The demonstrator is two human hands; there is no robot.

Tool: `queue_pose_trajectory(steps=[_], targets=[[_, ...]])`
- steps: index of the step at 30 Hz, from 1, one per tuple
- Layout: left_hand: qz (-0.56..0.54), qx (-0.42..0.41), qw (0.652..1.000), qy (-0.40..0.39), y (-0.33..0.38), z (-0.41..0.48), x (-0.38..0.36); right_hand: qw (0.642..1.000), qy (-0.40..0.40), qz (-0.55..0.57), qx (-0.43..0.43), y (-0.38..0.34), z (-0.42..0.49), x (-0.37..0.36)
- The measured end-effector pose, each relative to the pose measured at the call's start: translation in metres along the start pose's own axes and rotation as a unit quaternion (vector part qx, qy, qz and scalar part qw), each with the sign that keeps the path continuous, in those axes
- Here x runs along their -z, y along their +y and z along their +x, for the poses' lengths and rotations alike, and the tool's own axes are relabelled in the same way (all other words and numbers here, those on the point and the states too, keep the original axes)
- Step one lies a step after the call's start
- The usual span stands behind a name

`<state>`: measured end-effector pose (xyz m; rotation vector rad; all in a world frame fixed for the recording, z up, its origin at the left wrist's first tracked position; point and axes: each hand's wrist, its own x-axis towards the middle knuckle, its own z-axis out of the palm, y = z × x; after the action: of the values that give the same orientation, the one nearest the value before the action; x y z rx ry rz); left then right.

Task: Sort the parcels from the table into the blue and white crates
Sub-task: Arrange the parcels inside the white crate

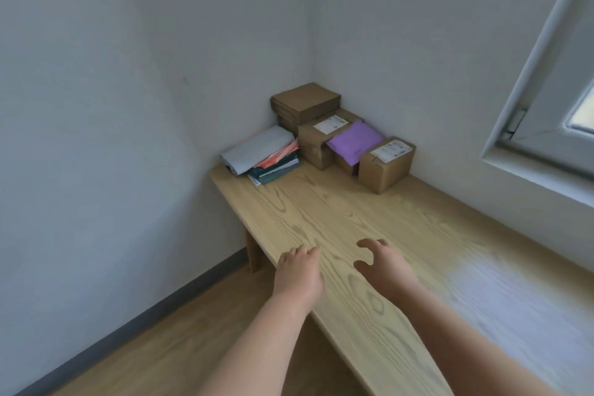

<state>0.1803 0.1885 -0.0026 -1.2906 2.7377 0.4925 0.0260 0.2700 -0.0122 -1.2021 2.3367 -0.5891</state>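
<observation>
The left hand (300,270) and right hand (384,262) are hovering over the near part of the table (337,215), fingers loosely curled and holding nothing; the parcels (316,138) are sitting well apart, in the far corner; the person is best reaching first for the nearest labelled box (385,162), gripping opposite sides; the purple mailer (355,141) is resting across neighbouring boxes and may slip; the crates are not showing.
</observation>
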Motion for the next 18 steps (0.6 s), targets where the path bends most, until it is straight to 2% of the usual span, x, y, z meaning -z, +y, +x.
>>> queue_pose_trajectory(steps=[12, 18], targets=[[0.030, -0.068, 0.997, -0.005, -0.017, 0.187, 0.055, 0.997, 0.055, 0.022, -0.047, -0.022, 0.153, 0.026], [0.027, -0.126, 0.991, -0.033, -0.038, 0.294, 0.059, 0.989, 0.089, 0.000, -0.120, -0.023, 0.234, 0.022]])
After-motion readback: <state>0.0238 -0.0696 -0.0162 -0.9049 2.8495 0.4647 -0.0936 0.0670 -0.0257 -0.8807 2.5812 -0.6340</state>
